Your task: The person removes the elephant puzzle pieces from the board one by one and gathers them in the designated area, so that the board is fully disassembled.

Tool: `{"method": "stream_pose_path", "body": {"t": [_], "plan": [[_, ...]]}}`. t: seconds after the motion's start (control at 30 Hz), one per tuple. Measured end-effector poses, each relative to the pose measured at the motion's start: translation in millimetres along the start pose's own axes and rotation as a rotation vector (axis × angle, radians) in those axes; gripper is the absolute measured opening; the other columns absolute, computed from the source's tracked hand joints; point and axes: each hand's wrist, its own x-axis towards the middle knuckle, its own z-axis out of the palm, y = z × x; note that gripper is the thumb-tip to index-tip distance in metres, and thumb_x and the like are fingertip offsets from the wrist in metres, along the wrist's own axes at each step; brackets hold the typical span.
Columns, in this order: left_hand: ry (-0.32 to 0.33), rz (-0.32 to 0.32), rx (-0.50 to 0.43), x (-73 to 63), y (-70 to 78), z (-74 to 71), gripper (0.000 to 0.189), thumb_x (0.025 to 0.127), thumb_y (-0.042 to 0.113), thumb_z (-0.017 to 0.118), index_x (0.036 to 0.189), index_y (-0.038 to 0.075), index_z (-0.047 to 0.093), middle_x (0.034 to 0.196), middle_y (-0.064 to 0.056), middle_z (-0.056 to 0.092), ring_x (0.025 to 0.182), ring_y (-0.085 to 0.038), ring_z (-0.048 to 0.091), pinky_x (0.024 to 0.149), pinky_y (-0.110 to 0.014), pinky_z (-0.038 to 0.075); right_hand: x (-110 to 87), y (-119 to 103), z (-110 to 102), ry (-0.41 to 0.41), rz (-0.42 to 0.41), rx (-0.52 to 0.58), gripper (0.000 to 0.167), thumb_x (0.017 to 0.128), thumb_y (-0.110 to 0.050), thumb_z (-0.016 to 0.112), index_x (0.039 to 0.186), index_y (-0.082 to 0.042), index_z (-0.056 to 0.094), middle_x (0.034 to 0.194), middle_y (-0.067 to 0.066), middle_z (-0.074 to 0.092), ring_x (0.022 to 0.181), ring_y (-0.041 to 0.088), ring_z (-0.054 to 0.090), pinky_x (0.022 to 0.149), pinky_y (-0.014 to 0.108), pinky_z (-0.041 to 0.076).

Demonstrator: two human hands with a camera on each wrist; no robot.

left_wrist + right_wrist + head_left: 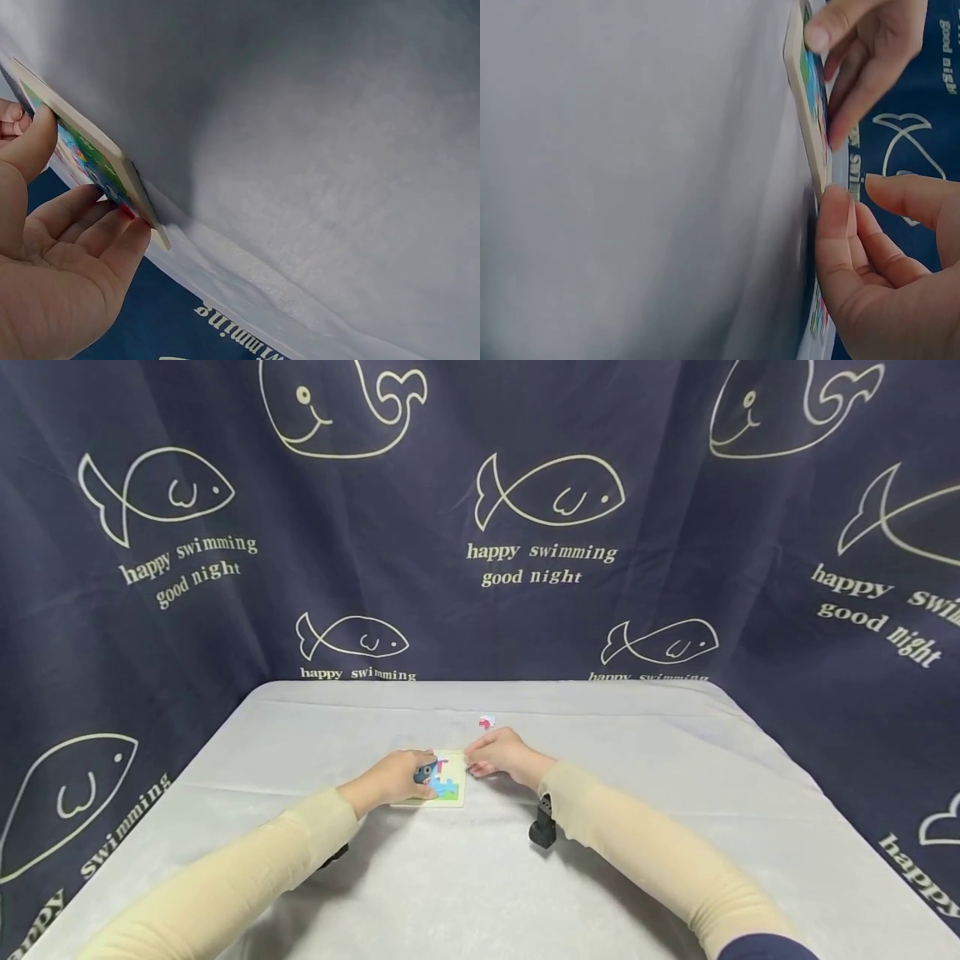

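Observation:
A square wooden jigsaw board (460,777) with a pale rim and bright pictured pieces lies on the table. My left hand (395,777) spans its left part and holds it. In the left wrist view the thumb (39,142) presses near one edge, with fingers toward the opposite edge. My right hand (506,756) is at the board's right edge, its fingers bent. A small dark spot shows by those fingertips, too small to identify. In the right wrist view the right thumb (834,225) and forefinger stand apart; whether the other fingers hold a piece is hidden.
A loose pink-and-white jigsaw piece (487,722) lies beyond my right hand. The white cloth-covered table (465,885) extends around the board. Behind it hangs a navy curtain (442,577) with whale and fish drawings. A black wrist device (543,824) sits under my right sleeve.

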Motion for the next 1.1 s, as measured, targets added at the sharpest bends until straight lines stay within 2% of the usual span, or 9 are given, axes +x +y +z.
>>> {"method": "stream_pose_path", "body": {"t": [0.2, 0.33, 0.63, 0.83, 1.1], "plan": [[0.014, 0.038, -0.007, -0.3, -1.3, 0.6, 0.066, 0.080, 0.027, 0.079, 0.134, -0.002, 0.055, 0.143, -0.016, 0.051, 0.135, -0.036, 0.045, 0.116, -0.048, 0.033, -6.9, -1.4, 8.5, -0.064, -0.005, -0.087, 0.014, 0.085, 0.002, 0.067, 0.098, 0.006, 0.072, 0.087, 0.017, 0.074, 0.059, 0.010, 0.065, 0.067, 0.027, 0.061], [0.014, 0.052, -0.006, -0.8, -1.5, 0.4, 0.065, 0.080, 0.027, 0.079, 0.133, -0.003, 0.055, 0.142, -0.017, 0.052, 0.134, -0.036, 0.045, 0.116, -0.047, 0.033, -8.5, -0.8, 8.7, -0.073, -0.014, -0.136, 0.012, 0.083, 0.001, 0.070, 0.095, 0.004, 0.074, 0.085, 0.013, 0.075, 0.059, 0.010, 0.064, 0.066, 0.025, 0.060], [0.006, 0.053, 0.004, -1.0, -1.3, -1.0, 0.063, 0.081, 0.026, 0.078, 0.133, -0.003, 0.056, 0.142, -0.017, 0.052, 0.134, -0.036, 0.046, 0.115, -0.047, 0.034, -9.1, 2.3, 12.6, -0.065, -0.086, -0.334, 0.018, 0.073, -0.008, 0.082, 0.090, -0.005, 0.076, 0.074, -0.001, 0.069, 0.061, 0.010, 0.062, 0.059, 0.021, 0.053], [0.007, 0.053, 0.006, -1.2, -2.0, -0.2, 0.063, 0.081, 0.026, 0.078, 0.133, -0.003, 0.055, 0.142, -0.017, 0.052, 0.134, -0.036, 0.046, 0.115, -0.048, 0.035, -14.8, 1.5, 15.2, -0.061, -0.114, -0.377, 0.019, 0.071, -0.008, 0.084, 0.088, -0.006, 0.077, 0.065, -0.005, 0.063, 0.059, 0.008, 0.055, 0.055, 0.019, 0.047], [0.006, 0.046, -0.017, -1.2, -2.9, 0.4, 0.064, 0.081, 0.025, 0.078, 0.133, -0.003, 0.055, 0.143, -0.018, 0.051, 0.135, -0.037, 0.045, 0.115, -0.048, 0.034, -18.1, 2.6, 17.3, -0.055, -0.153, -0.417, 0.016, 0.072, -0.007, 0.084, 0.086, -0.005, 0.077, 0.062, -0.005, 0.063, 0.058, 0.007, 0.051, 0.055, 0.017, 0.043]]}}
